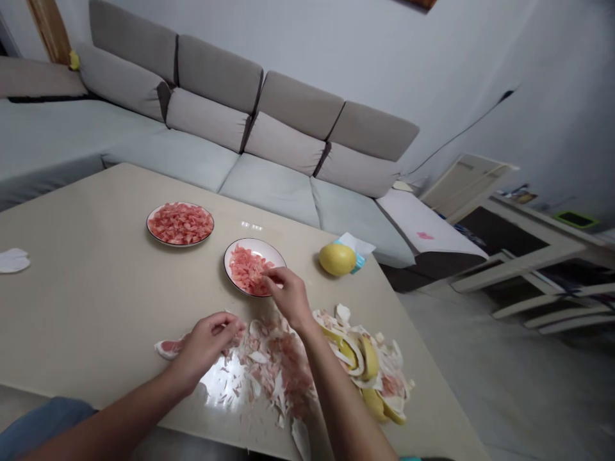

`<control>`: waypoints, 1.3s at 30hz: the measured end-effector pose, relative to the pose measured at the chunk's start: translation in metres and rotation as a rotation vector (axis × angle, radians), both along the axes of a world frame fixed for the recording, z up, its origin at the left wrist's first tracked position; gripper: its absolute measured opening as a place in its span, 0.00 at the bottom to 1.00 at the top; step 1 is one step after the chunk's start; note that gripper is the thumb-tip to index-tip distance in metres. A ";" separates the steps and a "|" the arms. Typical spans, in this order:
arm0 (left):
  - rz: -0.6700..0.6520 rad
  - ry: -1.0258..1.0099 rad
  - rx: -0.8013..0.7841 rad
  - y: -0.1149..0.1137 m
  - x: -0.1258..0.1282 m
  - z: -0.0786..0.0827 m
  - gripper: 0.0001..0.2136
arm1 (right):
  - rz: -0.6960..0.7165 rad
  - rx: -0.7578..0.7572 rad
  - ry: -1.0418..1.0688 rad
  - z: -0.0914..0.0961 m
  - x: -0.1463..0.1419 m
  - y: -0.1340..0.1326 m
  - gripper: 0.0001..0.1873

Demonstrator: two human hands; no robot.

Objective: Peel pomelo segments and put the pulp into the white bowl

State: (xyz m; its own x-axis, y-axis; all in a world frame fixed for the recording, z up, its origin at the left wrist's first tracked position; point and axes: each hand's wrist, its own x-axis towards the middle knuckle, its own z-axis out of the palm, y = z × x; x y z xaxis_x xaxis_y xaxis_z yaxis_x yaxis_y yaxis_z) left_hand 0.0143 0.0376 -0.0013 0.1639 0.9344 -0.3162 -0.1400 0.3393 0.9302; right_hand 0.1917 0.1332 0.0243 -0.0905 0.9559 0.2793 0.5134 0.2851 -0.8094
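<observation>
My right hand (289,296) is over the near right rim of a white, dark-edged plate (271,251), its thumb and fingers pinched together. Whatever is between those fingertips is too small to make out. Pink pomelo flesh (246,267) in small bits lies on that plate. My left hand (210,340) is closed just above the table, its fingertips on a pale pinkish piece of pomelo (237,337). Beside its wrist lies a pomelo segment (170,347), partly hidden. Torn membrane scraps (278,358) spread between my forearms.
A fuller plate of pomelo flesh (180,224) stands farther left. A whole yellow pomelo (337,259) sits by a tissue pack (358,250) at right. Peel and pith (368,358) are heaped right of my forearm. A white item (13,260) lies far left; a sofa (269,176) borders the table.
</observation>
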 end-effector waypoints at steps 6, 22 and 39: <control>0.013 -0.254 -0.054 -0.016 -0.002 0.018 0.14 | 0.197 -0.241 0.062 0.023 -0.010 -0.094 0.09; -0.318 -0.434 -0.141 -0.024 -0.005 0.025 0.15 | 0.012 -0.252 0.205 0.011 0.004 -0.121 0.10; -0.144 -0.289 0.061 -0.023 0.002 0.013 0.20 | 0.001 -0.259 0.124 0.011 -0.017 -0.131 0.05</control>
